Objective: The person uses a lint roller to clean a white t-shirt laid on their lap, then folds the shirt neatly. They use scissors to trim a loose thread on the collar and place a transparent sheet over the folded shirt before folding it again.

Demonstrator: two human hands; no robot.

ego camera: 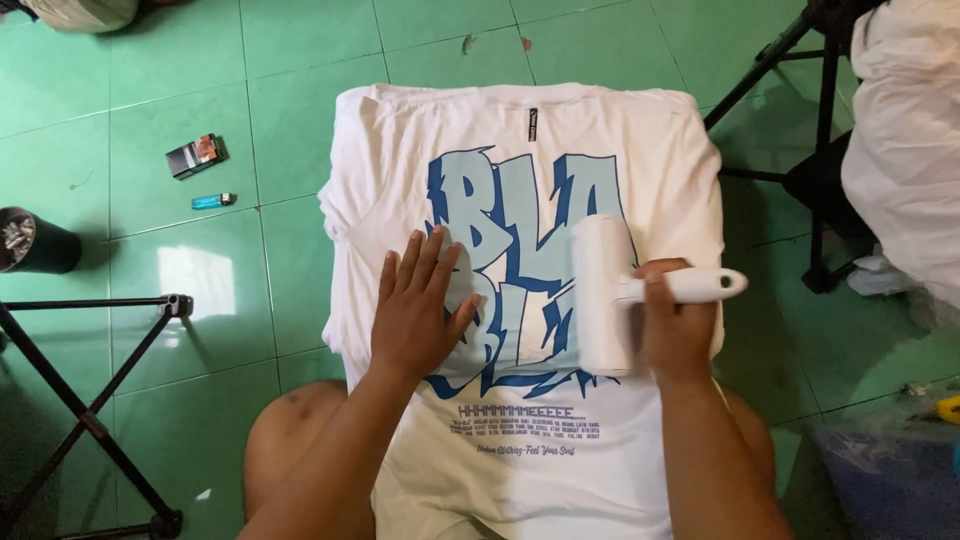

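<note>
- White T-shirt (560, 440): spread over my lap, blue print up.
- My left hand (415, 305): fingers spread, flat on the print; keep the cloth taut.
- My right hand (680, 325): clenched round the lint roller (607, 295) handle; roll evenly, with light pressure.

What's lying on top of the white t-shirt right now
On the white t-shirt, the left hand lies flat on the blue print, and the right hand holds a white lint roller against it. Whatever supports the shirt is hidden underneath.
</note>
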